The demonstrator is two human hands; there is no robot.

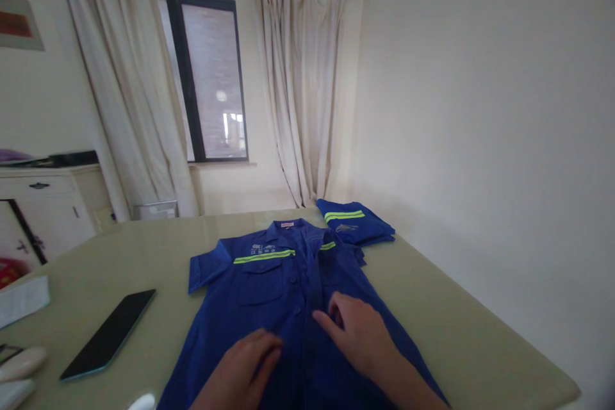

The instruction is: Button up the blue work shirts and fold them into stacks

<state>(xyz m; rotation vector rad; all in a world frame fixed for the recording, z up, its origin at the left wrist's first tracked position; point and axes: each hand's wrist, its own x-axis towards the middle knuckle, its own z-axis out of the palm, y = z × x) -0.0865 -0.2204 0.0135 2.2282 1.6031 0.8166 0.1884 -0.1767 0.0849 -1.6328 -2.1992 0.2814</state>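
A short-sleeved blue work shirt [262, 285] lies face up on the table, collar pointing away from me. It has yellow-green reflective stripes, a chest pocket and light printing above the stripe. Its front is unfastened, with buttons showing along one edge. My left hand [245, 362] is over the lower left front, fingers bent and thumb slightly apart, with no cloth visible between them. Over the right front, my right hand [360, 333] has curled fingers and its thumb held apart, the thumb tip close to the front placket [312, 295]. Whether either hand touches the cloth is unclear.
A folded blue garment [358, 221] lies at the far right of the greenish table [461, 327]. To the left are a dark tablet-like device [110, 333], a paper [24, 301] and white objects. A wall borders the right side; a cabinet [52, 205] and curtains stand behind.
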